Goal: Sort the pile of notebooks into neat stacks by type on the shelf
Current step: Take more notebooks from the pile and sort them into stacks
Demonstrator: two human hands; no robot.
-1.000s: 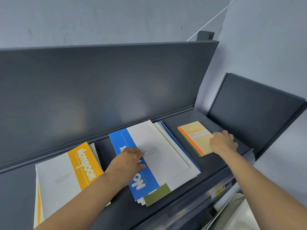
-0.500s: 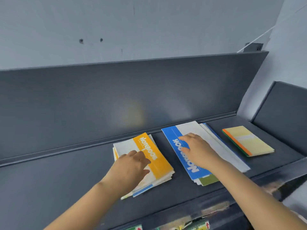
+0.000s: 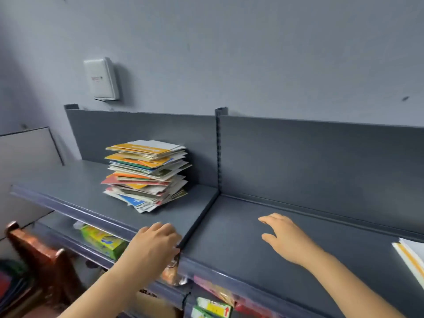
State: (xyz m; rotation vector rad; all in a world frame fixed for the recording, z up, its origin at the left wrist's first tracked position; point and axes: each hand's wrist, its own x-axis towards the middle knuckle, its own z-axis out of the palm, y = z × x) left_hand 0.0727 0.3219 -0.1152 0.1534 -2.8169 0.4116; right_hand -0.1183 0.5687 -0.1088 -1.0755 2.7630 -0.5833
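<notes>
Well, my hands near the notebook pile [image 3: 146, 173]
Below it my left hand [image 3: 158, 243] curls fingers at the lip of the shelf [image 3: 236, 228], grip unclear; rightward, my right hand [image 3: 285, 239] has fingers spread

A shop: display shelf [image 3: 229, 237] with price rail [image 3: 91, 217], packaged goods [image 3: 103, 242] below.

legible text: none | wall box [image 3: 102, 79] label: blurred | pile of notebooks [image 3: 146, 175] covers: blurred
</notes>
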